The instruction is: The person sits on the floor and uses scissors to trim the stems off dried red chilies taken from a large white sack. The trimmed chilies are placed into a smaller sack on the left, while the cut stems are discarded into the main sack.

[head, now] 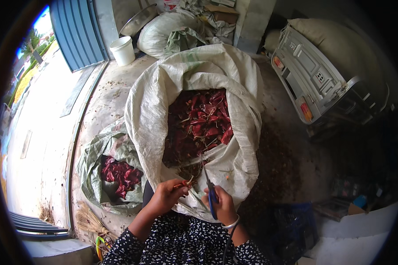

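Observation:
My left hand (170,196) pinches a dried red chili pepper (186,183), its pale stem pointing toward the scissors. In my right hand (223,203) is a pair of scissors (211,192) with blue handles, blades directed away from me. Both hands are over the near rim of a large white woven sack (149,126). Its rolled-down mouth shows many dried red chilies (204,116) with stems. To the left, a smaller green woven sack (92,165) stands with its mouth spread, holding dark red chili pieces (121,175).
A white bucket (122,51) and stuffed sacks (165,31) stand at the back. A grey vehicle tailgate (308,69) is at right. A straw broom (88,218) lies at lower left, near the door track (83,122). A blue crate (290,228) sits at lower right.

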The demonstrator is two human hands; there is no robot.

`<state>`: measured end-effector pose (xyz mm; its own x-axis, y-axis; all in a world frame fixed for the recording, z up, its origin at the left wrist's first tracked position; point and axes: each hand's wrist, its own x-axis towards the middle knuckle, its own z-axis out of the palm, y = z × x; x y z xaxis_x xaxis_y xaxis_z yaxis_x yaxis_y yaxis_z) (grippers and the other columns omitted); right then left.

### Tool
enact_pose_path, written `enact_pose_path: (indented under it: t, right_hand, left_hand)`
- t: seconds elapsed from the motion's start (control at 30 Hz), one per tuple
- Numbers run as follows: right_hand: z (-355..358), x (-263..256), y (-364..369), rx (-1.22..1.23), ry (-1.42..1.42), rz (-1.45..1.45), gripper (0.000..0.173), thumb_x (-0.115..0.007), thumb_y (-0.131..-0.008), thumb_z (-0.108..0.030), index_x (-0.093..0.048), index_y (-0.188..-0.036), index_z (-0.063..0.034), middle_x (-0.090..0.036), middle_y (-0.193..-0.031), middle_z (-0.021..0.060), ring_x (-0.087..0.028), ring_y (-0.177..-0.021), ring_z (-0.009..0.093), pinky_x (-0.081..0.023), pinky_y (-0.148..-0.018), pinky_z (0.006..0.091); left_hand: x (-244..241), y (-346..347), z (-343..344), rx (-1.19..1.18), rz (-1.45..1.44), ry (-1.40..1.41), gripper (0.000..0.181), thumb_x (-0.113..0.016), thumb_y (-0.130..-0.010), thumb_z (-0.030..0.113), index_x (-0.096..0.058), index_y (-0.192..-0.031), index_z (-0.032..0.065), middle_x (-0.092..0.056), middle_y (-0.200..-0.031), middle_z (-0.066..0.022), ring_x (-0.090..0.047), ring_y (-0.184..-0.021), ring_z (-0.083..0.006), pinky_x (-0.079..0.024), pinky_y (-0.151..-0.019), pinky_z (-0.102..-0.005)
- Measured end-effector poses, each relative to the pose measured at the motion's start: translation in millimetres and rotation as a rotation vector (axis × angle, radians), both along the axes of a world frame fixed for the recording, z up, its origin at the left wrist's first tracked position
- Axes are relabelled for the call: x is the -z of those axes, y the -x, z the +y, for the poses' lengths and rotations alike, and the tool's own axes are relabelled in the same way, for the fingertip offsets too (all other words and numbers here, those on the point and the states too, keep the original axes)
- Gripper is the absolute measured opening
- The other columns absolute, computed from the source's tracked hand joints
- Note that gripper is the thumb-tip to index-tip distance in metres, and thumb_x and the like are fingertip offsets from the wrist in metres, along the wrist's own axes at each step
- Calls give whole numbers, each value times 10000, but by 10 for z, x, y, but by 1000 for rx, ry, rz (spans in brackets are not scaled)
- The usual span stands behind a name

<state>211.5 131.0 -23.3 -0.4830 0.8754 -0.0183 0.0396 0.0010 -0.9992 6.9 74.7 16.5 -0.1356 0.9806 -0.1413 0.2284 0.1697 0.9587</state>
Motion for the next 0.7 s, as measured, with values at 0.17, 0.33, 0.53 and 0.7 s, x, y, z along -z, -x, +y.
enact_pose_path:
  t: [0.17, 0.33, 0.53, 0.7]
  right_hand:
    - [-92, -189, -170, -112, -272, -320, 396, -808, -755, -258, -588, -981, -20, -512, -698, 56, -483, -560, 171, -433, -541, 306]
    - [-91, -176, -173, -133, -388, -469, 458, -798, -759, -353, -600, -994, -14, -583, -727, 67, -566, -568, 191, -462, -544, 329]
    - [-170, -53, -159, -406, 617, 68, 362, -703, -873, -347, -595, -957, -11, -537, -648, -31, -486, -500, 52, -399, -452, 205]
    - [-272, -138, -75, -544, 850, 334, 504, -652, -879, -464, -563, -984, 20, -459, -636, -59, -418, -482, 21, -337, -431, 177]
  left_hand:
    - [6, 121, -30, -97, 125, -74, 166, -631, -900, 121, -636, -1002, -10, -644, -770, -116, -627, -691, -182, -490, -636, -312]
    - [-66, 113, -5, -8, 365, -243, 123, -627, -886, 103, -639, -938, -8, -614, -734, -131, -615, -650, -227, -474, -602, -330]
    - [-63, 85, -29, -43, 183, -231, 129, -620, -903, 118, -637, -920, -8, -596, -692, -87, -592, -607, -182, -455, -560, -310]
    - [5, -16, -82, -171, -310, -74, 157, -588, -955, 166, -641, -935, 20, -613, -722, -2, -553, -618, -72, -423, -531, -236]
